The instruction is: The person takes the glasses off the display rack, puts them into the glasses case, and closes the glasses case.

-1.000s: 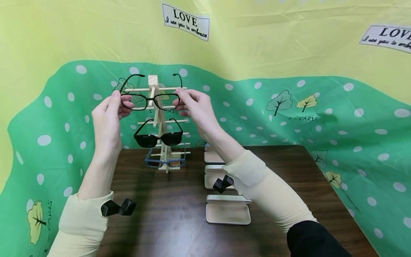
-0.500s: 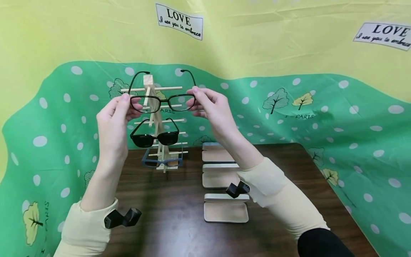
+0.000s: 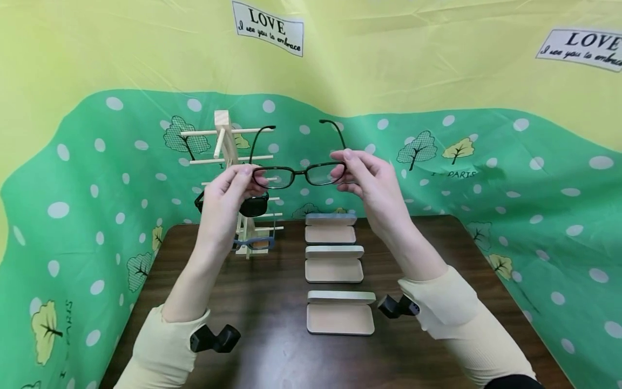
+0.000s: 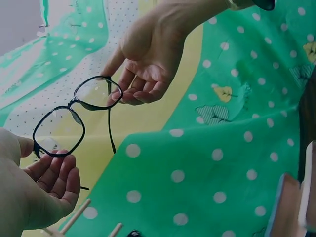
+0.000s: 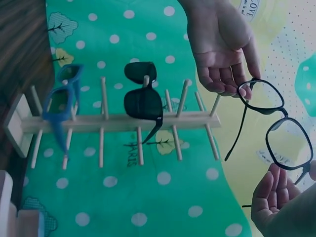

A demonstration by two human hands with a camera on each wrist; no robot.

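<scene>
Both hands hold a pair of black-framed clear eyeglasses (image 3: 300, 173) in the air, temples unfolded and pointing away. The left hand (image 3: 224, 200) pinches the left corner of the frame between thumb and fingers. At the opposite corner the right hand (image 3: 376, 192) pinches the frame in the same way. Behind the left hand stands a wooden display rack (image 3: 222, 119) with rows of pegs. Dark sunglasses (image 5: 143, 102) hang on its middle pegs, and blue-framed glasses (image 5: 58, 103) sit lower down. In the head view the left hand partly covers both pairs.
Three open glasses cases stand in a column on the dark wooden table (image 3: 272, 346): a blue-lidded one (image 3: 330, 233) at the back, a pale one (image 3: 333, 270) in the middle, another pale one (image 3: 340, 317) nearest. A green and yellow cloth (image 3: 389, 135) hangs behind and beside the table.
Both hands have carried the black eyeglasses to the right and slightly lower, away from the front of the rack. The sunglasses and blue glasses stay on their pegs.
</scene>
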